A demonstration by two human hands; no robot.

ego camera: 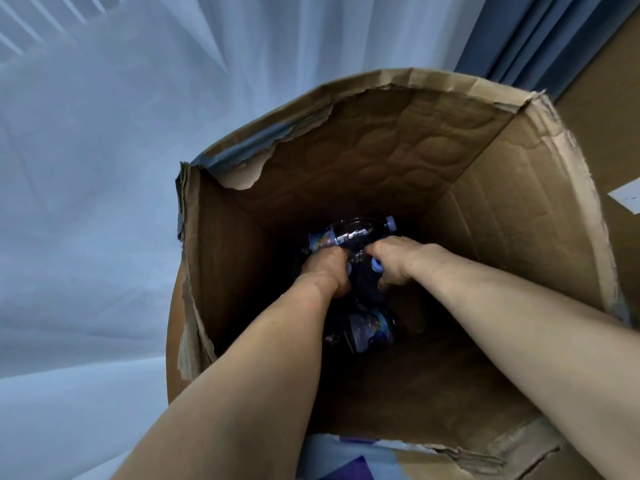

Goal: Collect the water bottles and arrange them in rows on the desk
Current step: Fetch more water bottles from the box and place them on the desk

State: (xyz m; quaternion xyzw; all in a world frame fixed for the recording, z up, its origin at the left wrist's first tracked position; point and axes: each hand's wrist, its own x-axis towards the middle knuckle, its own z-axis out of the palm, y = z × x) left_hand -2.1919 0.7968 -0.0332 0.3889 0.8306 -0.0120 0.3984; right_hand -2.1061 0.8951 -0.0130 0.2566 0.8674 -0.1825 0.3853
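Bottles [349, 233] lie in a small heap on the floor of the deep cardboard box [519, 237]. None is on the table, which is out of sight. I am reaching down into the box with both arms.

The far bottle [363, 232] lies on its side against the box's back wall, its pale blue cap pointing to the box's right side. The near bottle [367, 329] lies closer to the front wall, below my wrists, with its label up. Between them is the middle bottle [376, 266], of which I see little but the cap.

My right hand [394, 263] is curled round the middle bottle's neck, and the cap shows just beside my thumb. My left hand [325, 268] has its fingers bent down against the far bottle's labelled end. I cannot tell whether they have closed round it.

These look like thin clear plastic, so I judge the walls will dent and slide under a squeeze. I cannot see whether they hold water, so the weight is a guess. The neck below the cap is the stiff part and the surest hold. The labelled waist is second best. Lifting straight up should keep them off the box's torn rim.
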